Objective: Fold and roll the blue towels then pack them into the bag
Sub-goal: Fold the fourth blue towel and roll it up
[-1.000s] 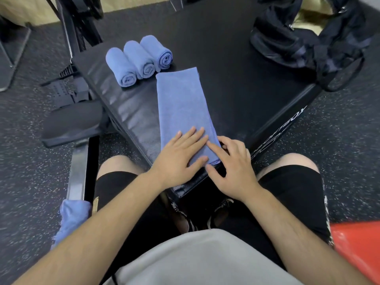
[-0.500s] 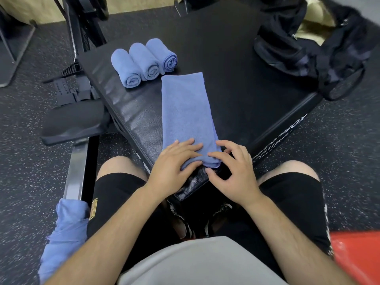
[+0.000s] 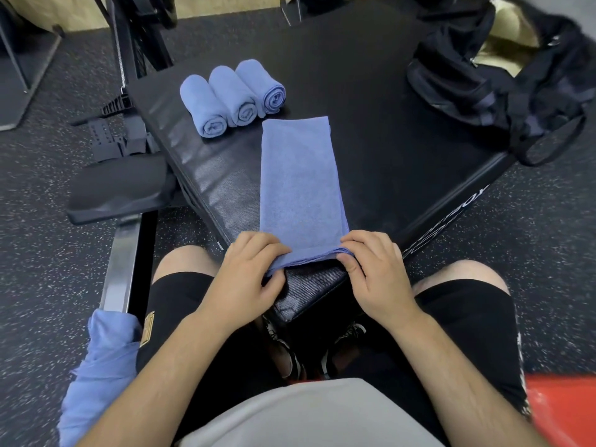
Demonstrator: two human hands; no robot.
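A blue towel point(image 3: 300, 182), folded into a long strip, lies on the black padded box point(image 3: 387, 130) and points away from me. My left hand point(image 3: 248, 279) pinches its near left corner and my right hand point(image 3: 374, 269) pinches its near right corner, at the box's front corner. Three rolled blue towels point(image 3: 230, 98) lie side by side at the back left of the box. The black bag point(image 3: 503, 75) sits open at the back right. More loose blue towels point(image 3: 96, 375) hang beside my left thigh.
A black bench pad point(image 3: 119, 191) and a metal frame point(image 3: 122, 266) stand to the left of the box. Gym equipment point(image 3: 138, 30) rises at the back left. A red object point(image 3: 561, 411) shows at the bottom right. Speckled rubber floor point(image 3: 532, 221) surrounds the box.
Both hands slid back from lying flat on the towel to its near end. Their fingers curled and now pinch the towel's two near corners.
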